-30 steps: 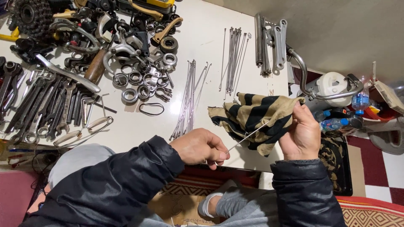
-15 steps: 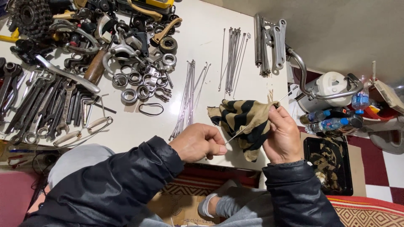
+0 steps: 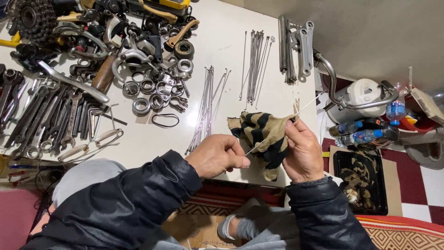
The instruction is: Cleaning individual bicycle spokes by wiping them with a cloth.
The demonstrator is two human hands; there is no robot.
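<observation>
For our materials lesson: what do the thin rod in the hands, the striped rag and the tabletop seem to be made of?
Rod: likely bare steel, thin, straight, silvery glint.
Rag: soft woven cloth, tan and black stripes, folds and frayed edges.
Tabletop: smooth white surface with slight sheen, perhaps laminate or painted; cannot tell.

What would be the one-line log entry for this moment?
left hand: pinches spoke end | right hand: grips striped rag around spoke | table: loose spokes, wrenches

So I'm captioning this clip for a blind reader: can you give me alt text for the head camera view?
Seen from above, a person's left hand pinches one end of a thin metal spoke while the right hand grips a striped tan and black rag wrapped around it. On the white table lie more loose spokes, bearing rings and wrenches.
</observation>
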